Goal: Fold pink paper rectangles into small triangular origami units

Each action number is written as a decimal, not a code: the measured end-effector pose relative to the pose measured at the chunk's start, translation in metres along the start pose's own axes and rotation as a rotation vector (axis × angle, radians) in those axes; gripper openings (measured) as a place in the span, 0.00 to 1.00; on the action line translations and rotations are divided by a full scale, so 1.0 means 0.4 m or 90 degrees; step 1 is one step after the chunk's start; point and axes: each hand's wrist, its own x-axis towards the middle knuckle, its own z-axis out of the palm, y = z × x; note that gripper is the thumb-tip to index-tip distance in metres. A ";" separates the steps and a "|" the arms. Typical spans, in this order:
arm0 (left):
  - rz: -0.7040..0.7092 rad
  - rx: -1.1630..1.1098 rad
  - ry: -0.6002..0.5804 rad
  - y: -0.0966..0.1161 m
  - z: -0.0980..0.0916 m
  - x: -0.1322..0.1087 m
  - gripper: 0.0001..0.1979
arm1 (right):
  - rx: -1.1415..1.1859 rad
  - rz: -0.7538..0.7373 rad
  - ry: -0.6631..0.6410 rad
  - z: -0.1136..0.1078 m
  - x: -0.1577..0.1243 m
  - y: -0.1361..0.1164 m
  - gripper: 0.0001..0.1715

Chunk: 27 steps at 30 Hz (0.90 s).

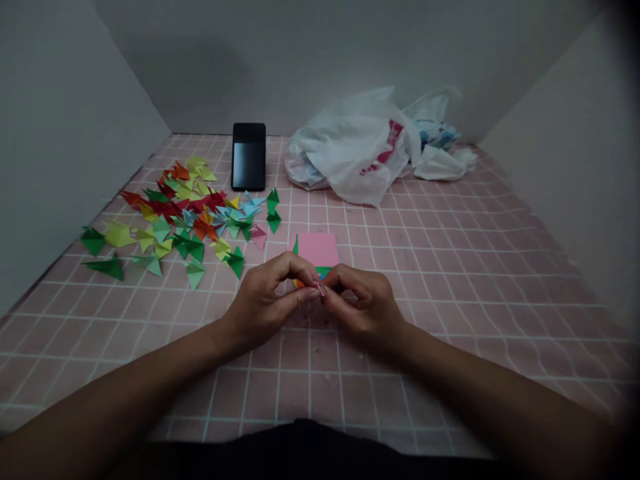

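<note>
Head camera's got both bare hands up close together over the table, thumbs and forefingers pinching one tiny folded pink paper [321, 289]. Left hand [265, 298] has a fingertip grip on one side of it, right hand [369, 305] has the other, and both are pretty much closed down with the rest of the fingers curled in. The paper's so small and covered up that you can't tell what shape it's in. Just beyond the fingertips there's a stack of square paper [317, 248], pink on top with green poking out at the edges.

Over to the left, a loose heap of folded paper birds [204, 225] in red, orange, yellow, greens and pale blue, plus a pink one near the heap's right side. Behind that a dark phone [249, 157], and to its right a crumpled white plastic bag [345, 143] with red print. Everything's on a pink checked tablecloth [450, 267].
</note>
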 end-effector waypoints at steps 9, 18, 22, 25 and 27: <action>-0.079 -0.113 0.005 -0.010 0.004 -0.004 0.09 | 0.059 -0.013 -0.029 -0.001 -0.003 0.001 0.09; -0.126 -0.194 0.017 -0.001 0.004 0.002 0.10 | 0.067 -0.034 -0.041 0.000 -0.002 0.001 0.10; -0.174 -0.261 0.015 0.000 0.002 0.006 0.12 | 0.057 -0.042 -0.047 -0.002 -0.002 0.000 0.10; -0.186 -0.294 0.018 0.000 0.003 0.009 0.14 | 0.081 -0.026 -0.055 -0.004 -0.001 0.000 0.11; -0.178 -0.309 0.028 -0.001 0.003 0.011 0.14 | 0.102 -0.016 -0.064 -0.005 0.000 0.002 0.12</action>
